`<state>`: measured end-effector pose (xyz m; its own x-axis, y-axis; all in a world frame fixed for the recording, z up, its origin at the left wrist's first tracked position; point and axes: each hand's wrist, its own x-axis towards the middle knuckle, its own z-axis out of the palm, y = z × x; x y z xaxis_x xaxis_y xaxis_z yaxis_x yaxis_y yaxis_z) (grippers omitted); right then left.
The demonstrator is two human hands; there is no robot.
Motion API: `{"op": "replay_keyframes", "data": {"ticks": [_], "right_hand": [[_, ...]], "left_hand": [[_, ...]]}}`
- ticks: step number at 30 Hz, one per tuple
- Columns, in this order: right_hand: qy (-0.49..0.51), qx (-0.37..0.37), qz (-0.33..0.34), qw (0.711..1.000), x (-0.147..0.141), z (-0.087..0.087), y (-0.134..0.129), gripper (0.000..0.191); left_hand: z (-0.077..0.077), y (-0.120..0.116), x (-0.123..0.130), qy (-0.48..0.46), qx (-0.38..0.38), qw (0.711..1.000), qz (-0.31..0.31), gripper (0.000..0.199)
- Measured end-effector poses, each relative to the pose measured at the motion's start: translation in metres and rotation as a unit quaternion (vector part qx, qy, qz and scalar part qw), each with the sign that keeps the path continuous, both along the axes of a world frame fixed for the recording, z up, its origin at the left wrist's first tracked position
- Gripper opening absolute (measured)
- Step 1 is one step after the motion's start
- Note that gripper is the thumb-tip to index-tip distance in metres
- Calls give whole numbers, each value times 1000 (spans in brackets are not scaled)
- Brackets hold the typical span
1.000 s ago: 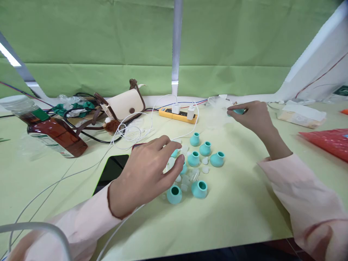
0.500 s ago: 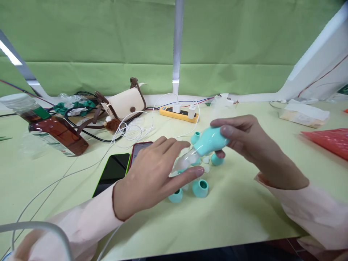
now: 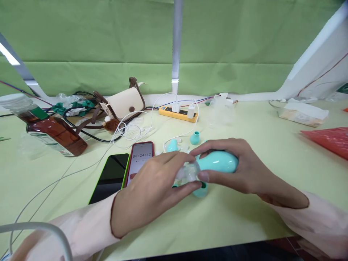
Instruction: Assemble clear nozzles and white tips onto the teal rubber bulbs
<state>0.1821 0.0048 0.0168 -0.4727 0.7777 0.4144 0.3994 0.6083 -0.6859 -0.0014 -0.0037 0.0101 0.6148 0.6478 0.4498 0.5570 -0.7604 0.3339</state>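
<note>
We find the bulb held just above the table, lengthwise in the right hand, whose thumb and fingers are clasped along its two sides. The bulb is teal, smooth and glossy, its rounded end toward the palm and its narrow end toward the left. At that narrow end we note a clear part, see-through and rounded, pinched between the thumb and fingers of the left hand. Fingertips cover the joint, so we cannot tell how closely bulb and clear part are fitted.

Near the hands we record teal pots with squat bodies and short open necks: a far pot, upright, and a near pot, partly hidden by the left thumb.

Beside the left hand lie a red-edged phone, its screen reading "00:24:12", and a green-edged phone, its screen dark. Farther left we log a bottle with dark reddish-brown contents, a whitish cap and labels too small to read. Behind are a cream bag with brown trim and a yellow power strip bearing white plugs
</note>
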Motion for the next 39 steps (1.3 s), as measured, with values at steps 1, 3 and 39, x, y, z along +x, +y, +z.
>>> {"op": "replay_keyframes", "data": {"ticks": [1, 3, 39], "right_hand": [[19, -9, -17, 1000, 0, 1, -1, 17], [52, -19, -35, 998, 0, 3, -3, 13], [6, 3, -154, 988, 65, -4, 82, 23]], "left_hand": [[1, 1, -1, -13, 7, 1000, 0, 25], [3, 3, -3, -36, 47, 998, 4, 28], [16, 18, -10, -193, -179, 965, -2, 15]]}}
